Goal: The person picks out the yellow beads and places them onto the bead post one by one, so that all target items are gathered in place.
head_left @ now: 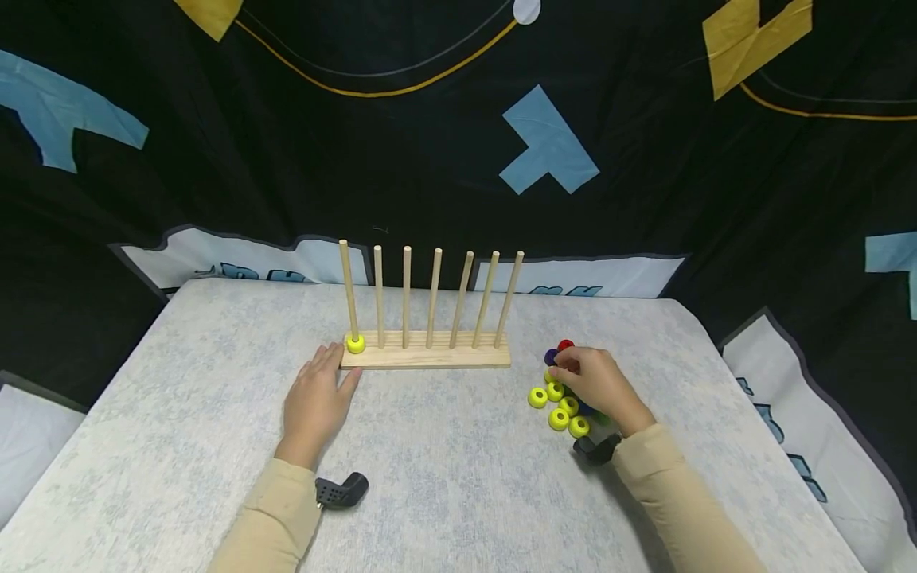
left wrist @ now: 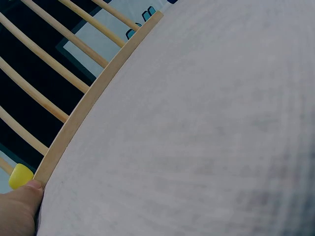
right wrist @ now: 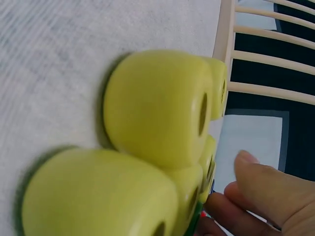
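A wooden rack with several upright pegs stands toward the back of the table. One yellow bead sits low on its leftmost peg. My left hand touches the left end of the base, thumb along the front edge and fingers at the side. Right of the rack, my right hand is over a cluster of beads, thumb and fingers bent down close to a yellow bead and a dark blue bead. Nothing shows between thumb and fingers in the right wrist view; the hand partly covers the cluster.
Several more yellow beads lie loose near the right hand, with a red bead behind. Blue and green ones are half hidden under the hand. A black cloth with coloured patches hangs behind the pale table.
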{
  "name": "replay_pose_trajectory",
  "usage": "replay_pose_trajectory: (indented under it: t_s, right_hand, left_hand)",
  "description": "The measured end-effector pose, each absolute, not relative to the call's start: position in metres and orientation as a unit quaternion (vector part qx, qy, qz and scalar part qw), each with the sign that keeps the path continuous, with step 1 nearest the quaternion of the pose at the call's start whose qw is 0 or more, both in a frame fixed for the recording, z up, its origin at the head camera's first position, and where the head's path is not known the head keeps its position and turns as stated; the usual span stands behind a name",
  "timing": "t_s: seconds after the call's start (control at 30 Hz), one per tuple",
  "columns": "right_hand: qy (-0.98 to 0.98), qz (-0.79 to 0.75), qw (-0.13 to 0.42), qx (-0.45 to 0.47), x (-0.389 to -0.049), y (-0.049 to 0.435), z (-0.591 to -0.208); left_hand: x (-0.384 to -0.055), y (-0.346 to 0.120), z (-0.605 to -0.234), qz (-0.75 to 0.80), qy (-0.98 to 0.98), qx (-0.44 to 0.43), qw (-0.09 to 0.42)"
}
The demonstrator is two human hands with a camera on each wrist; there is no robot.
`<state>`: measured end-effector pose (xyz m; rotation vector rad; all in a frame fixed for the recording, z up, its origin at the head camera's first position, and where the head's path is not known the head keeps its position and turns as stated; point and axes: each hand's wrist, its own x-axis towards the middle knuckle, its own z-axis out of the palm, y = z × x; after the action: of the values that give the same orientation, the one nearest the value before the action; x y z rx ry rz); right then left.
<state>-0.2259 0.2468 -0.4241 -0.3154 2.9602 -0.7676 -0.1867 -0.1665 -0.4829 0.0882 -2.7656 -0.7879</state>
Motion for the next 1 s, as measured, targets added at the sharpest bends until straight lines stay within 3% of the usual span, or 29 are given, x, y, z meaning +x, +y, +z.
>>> replay_pose_trajectory:
  t_s: [1.0]
  right_hand:
    - [0.969,-0.225,0.082,-0.061,-0.2304,0.2419,-0.4228]
  left_hand:
    - [-0.1867,-0.1681,-0.4839,-0.268,-0.954,0.025,0.131]
